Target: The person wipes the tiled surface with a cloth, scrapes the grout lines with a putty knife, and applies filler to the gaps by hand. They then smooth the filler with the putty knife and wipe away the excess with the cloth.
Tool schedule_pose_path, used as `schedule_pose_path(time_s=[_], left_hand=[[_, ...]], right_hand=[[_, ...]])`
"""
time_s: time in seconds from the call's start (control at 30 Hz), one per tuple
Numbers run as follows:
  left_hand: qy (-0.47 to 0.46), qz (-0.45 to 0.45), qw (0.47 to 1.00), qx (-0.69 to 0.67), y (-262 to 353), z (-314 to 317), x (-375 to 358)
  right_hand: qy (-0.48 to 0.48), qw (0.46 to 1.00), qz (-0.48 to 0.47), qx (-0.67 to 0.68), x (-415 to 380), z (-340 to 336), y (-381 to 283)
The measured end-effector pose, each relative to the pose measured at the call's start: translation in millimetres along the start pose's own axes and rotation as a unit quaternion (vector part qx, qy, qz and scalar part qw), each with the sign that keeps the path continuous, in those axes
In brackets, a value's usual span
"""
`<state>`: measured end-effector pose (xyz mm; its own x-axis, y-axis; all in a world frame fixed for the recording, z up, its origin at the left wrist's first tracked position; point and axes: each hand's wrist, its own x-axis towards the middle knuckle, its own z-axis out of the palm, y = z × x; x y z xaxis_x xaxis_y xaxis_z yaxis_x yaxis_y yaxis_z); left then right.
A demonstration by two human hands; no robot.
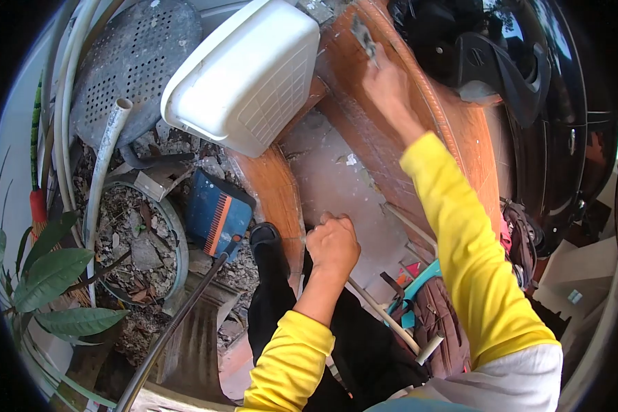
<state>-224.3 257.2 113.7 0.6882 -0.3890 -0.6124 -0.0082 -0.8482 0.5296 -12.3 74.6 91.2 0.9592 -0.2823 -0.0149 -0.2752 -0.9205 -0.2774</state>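
Note:
My right hand (386, 82) reaches forward over the orange-brown tiled ledge (340, 58). Its fingers are closed on a small mottled grey-and-white piece (362, 36), its kind unclear, which overlaps the tiles in this view. Lower down, my left hand (333, 244) is a fist in front of my dark trousers. What the fist holds, if anything, is hidden. A pale wooden stick (384, 316) slants down to the right from just below that fist. Left of it, a blue dustpan (228, 213) with an orange comb edge rests on the rubble.
An upturned white plastic basin (254, 82) stands beside the ledge, near a grey perforated stool seat (137, 69). Rubble fills a round pot (182, 240) at left, by pipes (106, 154) and leafy plants (51, 288). A black motor vehicle (556, 137) and maroon bag (441, 319) are right.

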Motion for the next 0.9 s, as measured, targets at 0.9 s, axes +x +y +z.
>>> schedule_pose_path(time_s=[0.9], left_hand=[[0.000, -0.005, 1.000, 0.010, 16, 10, 9]], right_hand=[[-0.034, 0.998, -0.004, -0.046, -20, 19, 35]])
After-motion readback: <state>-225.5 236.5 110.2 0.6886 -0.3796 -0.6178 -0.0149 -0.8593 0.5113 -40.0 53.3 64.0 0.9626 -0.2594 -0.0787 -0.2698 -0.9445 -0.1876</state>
